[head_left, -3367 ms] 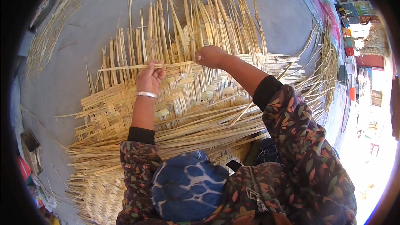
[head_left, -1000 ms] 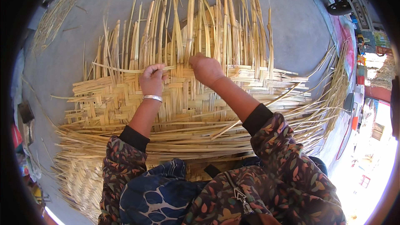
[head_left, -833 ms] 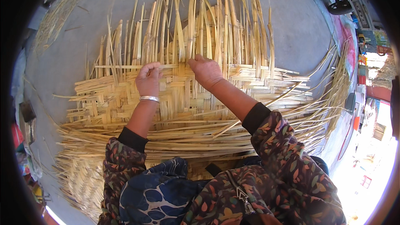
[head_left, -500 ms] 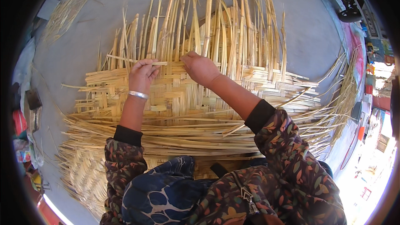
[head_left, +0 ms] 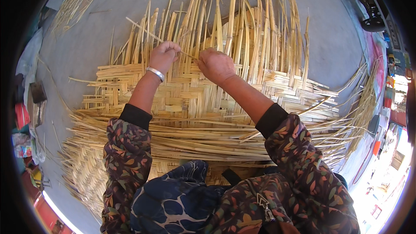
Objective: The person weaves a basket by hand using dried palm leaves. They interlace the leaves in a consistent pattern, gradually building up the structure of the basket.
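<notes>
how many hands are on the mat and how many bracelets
2 hands: left hand pinching a thin strip, right hand beside it on the woven mat. 1 bracelet, on the left wrist; the right wrist is bare.

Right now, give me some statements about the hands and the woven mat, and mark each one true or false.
1. The left hand pinches a thin bamboo strip. True.
2. The right hand is lifted clear of the woven mat. False: it rests on the upright strips at the mat's far edge.
3. A silver bangle sits on the left wrist. True.
4. The mat lies on grass. False: it lies on grey ground.
</notes>
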`<state>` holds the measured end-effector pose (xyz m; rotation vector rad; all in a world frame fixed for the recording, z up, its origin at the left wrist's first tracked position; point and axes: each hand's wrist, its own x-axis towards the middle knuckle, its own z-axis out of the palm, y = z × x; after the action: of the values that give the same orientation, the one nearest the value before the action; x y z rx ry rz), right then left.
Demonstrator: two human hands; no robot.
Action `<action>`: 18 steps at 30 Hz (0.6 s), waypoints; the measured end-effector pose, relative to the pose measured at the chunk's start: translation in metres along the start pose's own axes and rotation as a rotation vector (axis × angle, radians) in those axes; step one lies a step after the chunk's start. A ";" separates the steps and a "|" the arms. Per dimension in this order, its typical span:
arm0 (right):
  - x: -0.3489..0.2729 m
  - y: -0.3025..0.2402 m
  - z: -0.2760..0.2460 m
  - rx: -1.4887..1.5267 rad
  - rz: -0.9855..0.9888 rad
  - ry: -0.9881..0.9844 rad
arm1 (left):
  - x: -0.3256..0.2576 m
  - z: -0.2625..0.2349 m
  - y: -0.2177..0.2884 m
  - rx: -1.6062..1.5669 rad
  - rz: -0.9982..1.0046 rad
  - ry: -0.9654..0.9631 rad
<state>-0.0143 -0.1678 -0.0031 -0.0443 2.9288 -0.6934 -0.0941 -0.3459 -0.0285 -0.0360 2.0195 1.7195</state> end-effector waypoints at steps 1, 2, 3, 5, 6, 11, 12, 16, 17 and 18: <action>0.001 0.000 0.001 -0.005 0.017 0.019 | 0.001 0.001 0.001 0.049 -0.013 0.023; 0.002 -0.001 0.003 -0.010 0.034 0.038 | 0.002 0.000 0.001 0.085 0.008 0.014; 0.003 -0.001 0.004 -0.015 0.052 0.056 | 0.004 -0.002 -0.001 0.122 0.028 0.004; 0.007 -0.001 0.004 0.007 0.099 0.045 | 0.009 -0.007 -0.006 0.185 0.108 -0.010; 0.008 -0.001 0.004 0.018 0.123 0.040 | 0.013 -0.011 -0.012 0.211 0.166 -0.016; 0.006 0.003 0.005 0.130 0.170 0.079 | 0.030 -0.009 -0.008 0.288 0.035 0.012; 0.005 0.005 0.005 0.153 0.181 0.095 | 0.029 -0.006 0.005 0.280 -0.035 -0.008; 0.002 0.002 0.003 0.279 0.241 0.119 | 0.029 -0.007 0.041 0.403 -0.234 -0.255; 0.001 0.002 0.002 0.294 0.246 0.133 | 0.029 -0.005 0.044 0.468 -0.264 -0.280; 0.001 0.002 0.002 0.310 0.251 0.148 | 0.036 -0.003 0.034 0.489 -0.225 -0.253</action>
<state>-0.0147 -0.1671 -0.0053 0.4136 2.8477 -1.1355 -0.1379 -0.3318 -0.0097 0.1070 2.0934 1.0092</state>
